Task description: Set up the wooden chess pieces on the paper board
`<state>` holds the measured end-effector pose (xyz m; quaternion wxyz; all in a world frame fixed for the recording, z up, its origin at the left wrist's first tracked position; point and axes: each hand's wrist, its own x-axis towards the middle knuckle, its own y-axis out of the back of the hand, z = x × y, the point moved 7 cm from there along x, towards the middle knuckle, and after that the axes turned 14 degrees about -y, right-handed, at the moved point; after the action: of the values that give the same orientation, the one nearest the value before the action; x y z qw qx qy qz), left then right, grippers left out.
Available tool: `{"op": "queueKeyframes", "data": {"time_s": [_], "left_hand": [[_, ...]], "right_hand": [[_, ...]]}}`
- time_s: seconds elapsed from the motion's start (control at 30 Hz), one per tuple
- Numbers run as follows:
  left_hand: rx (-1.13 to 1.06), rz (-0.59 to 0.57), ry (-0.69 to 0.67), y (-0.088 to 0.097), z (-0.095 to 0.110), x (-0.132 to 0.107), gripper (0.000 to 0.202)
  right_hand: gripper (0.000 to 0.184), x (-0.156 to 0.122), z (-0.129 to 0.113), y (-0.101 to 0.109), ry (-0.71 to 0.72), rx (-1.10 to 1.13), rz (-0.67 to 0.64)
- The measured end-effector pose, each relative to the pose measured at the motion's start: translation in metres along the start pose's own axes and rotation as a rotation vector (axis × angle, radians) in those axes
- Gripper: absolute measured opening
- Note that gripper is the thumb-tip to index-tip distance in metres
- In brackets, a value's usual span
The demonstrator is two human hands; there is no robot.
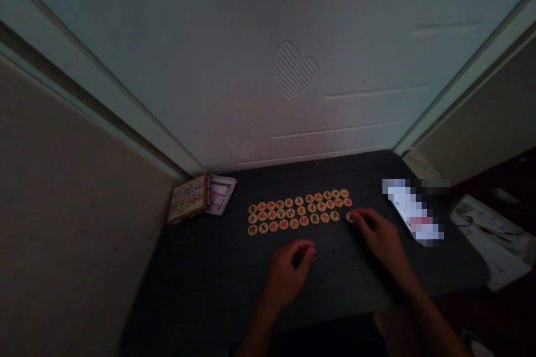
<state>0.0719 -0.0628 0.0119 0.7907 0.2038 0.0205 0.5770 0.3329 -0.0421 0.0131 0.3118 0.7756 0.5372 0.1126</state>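
Body parts in view: left hand (288, 273), near centre, and right hand (379, 234), farther right. Both hands are uncovered. The left forearm (259, 329) and right forearm (422, 307) are bare to the near frame edge. The wrists appear bare too, though dim light and blur limit certainty.

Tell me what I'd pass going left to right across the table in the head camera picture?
Game box → paper sheet → rows of round Chinese chess pieces → right hand at the rows' right end → blurred-out flat item → loose papers beyond the table's edge.
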Motion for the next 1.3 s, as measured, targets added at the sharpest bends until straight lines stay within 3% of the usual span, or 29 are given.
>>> {"op": "queueKeyframes", "data": {"time_s": [0.27,0.53,0.73,0.87,1.0,1.2,1.3], "left_hand": [[0.044,-0.012,-0.023,0.001,0.002,-0.002,0.017],[0.051,-0.025,-0.044,0.002,0.004,-0.002,0.016],[0.057,-0.001,-0.043,0.001,0.003,-0.002,0.015],[0.016,0.024,-0.034,0.005,0.009,-0.002,0.016],[0.103,0.064,-0.065,0.043,0.019,0.006,0.018],[0.643,0.165,-0.13,0.152,0.009,0.035,0.025],[0.962,0.135,-0.172,0.187,-0.002,0.049,0.025]], "right_hand": [[0.045,0.005,-0.004,-0.013,0.024,-0.103,0.106],[0.047,0.003,-0.004,-0.007,0.041,-0.148,0.214],[0.034,-0.012,-0.007,-0.011,0.284,-0.169,0.156],[0.03,-0.02,-0.004,-0.013,0.319,-0.153,0.14],[0.031,-0.023,-0.001,-0.011,0.264,-0.098,0.122],[0.03,-0.038,-0.001,-0.016,0.262,-0.051,0.077],[0.03,-0.044,0.001,-0.022,0.25,-0.028,0.015]]}}
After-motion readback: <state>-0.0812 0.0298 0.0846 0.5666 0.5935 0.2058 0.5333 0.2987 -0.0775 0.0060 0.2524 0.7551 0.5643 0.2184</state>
